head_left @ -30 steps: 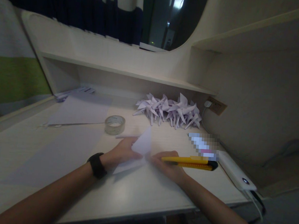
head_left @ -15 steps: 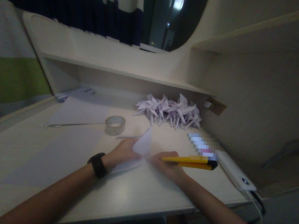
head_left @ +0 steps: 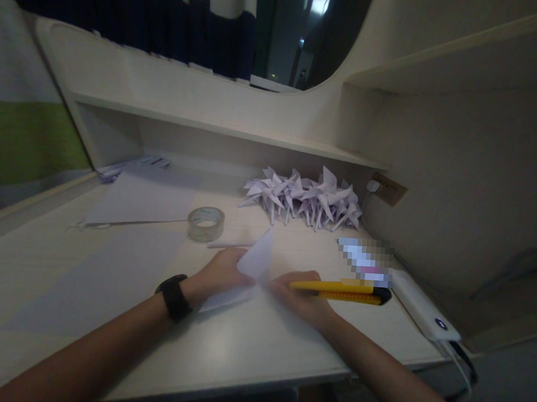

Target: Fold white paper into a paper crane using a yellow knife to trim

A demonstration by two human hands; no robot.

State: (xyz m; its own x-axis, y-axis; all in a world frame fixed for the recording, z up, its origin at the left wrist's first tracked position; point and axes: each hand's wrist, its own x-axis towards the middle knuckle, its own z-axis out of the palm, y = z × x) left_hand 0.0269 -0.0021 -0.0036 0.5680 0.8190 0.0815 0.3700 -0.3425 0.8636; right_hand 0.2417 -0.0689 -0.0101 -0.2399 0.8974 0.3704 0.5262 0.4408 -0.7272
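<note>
A folded white paper sheet (head_left: 250, 272) is kept as the landmark, lying on the pale desk (head_left: 241, 345) near its front edge, one flap raised to a point, its long axis running from near-left to far-right. The sheet is pressed down at its left side by the left hand (head_left: 221, 275), fingers laid flat upon it rather than clenched; a black wristband (head_left: 174, 296) is worn behind that hand. Just right of the sheet, the right hand (head_left: 301, 297) is set, fingertips touching the sheet's right edge, while a yellow utility knife (head_left: 342, 291) is held loosely across it, its length pointing away from the sheet to the right; whether the blade is out cannot be told. Both hands are about equally near. Right of the knife, a white power bank (head_left: 421, 310) is found. Beyond the sheet to the left, a tape roll (head_left: 206, 223) is placed; further left, flat paper sheets (head_left: 145, 196). Farthest behind the sheet, a heap of folded paper cranes (head_left: 305, 200) is stored under the shelf (head_left: 218, 128).
</note>
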